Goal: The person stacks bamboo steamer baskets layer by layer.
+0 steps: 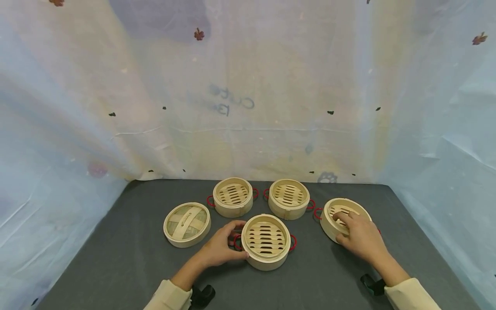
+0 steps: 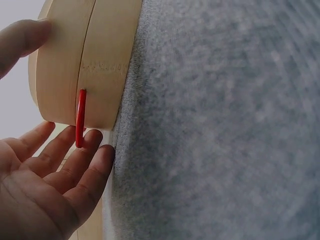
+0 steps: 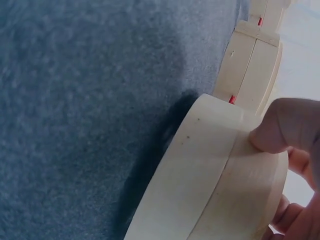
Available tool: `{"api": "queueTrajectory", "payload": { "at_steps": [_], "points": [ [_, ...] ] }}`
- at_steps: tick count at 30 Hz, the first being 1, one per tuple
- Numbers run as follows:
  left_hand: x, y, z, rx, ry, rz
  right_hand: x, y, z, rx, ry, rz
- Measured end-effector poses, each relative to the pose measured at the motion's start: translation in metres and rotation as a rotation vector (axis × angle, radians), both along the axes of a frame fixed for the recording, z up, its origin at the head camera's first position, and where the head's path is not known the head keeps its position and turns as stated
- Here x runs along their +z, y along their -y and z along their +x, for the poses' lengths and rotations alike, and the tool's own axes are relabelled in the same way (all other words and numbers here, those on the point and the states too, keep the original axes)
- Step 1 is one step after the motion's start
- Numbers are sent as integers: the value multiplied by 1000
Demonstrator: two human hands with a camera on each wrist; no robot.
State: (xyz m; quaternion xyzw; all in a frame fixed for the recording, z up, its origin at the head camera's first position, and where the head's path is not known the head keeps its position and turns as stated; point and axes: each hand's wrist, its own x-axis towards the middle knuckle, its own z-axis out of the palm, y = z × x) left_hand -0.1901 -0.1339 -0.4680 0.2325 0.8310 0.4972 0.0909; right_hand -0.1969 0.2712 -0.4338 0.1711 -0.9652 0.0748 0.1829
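Observation:
A round bamboo steamer basket [image 1: 265,241] with a slatted floor and red side handles rests at the front middle of the table. My left hand [image 1: 222,245] grips its left side, thumb on the near wall and fingers around the far side by the red handle [image 2: 81,120]. At the right, my right hand [image 1: 360,237] holds another steamer basket [image 1: 329,221]. Its thumb [image 3: 272,130] presses the outer wall while the fingers reach over the rim. A dark shadow runs along that basket's bottom edge in the right wrist view.
Two more steamer baskets, one left [image 1: 232,211] and one right [image 1: 288,212], stand behind the front one. A woven bamboo lid [image 1: 187,225] with a strap handle lies at the left. Printed plastic sheeting [image 1: 248,146] hangs behind the dark grey table [image 1: 128,258].

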Motion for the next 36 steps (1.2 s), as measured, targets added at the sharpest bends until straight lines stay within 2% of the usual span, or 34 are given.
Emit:
{"api": "queueTrajectory", "payload": {
  "at_steps": [11, 20, 29, 36],
  "points": [
    [0, 0, 1, 9, 7, 4, 10, 3, 2, 16, -116, -17],
    [-2, 0, -1, 16, 16, 9, 20, 10, 7, 23, -135, -11],
    [-3, 1, -2, 8, 17, -3, 33, 23, 13, 70, -192, -31],
    [-3, 2, -3, 1, 23, -13, 38, 30, 14, 73, -181, -38]
  ]
}}
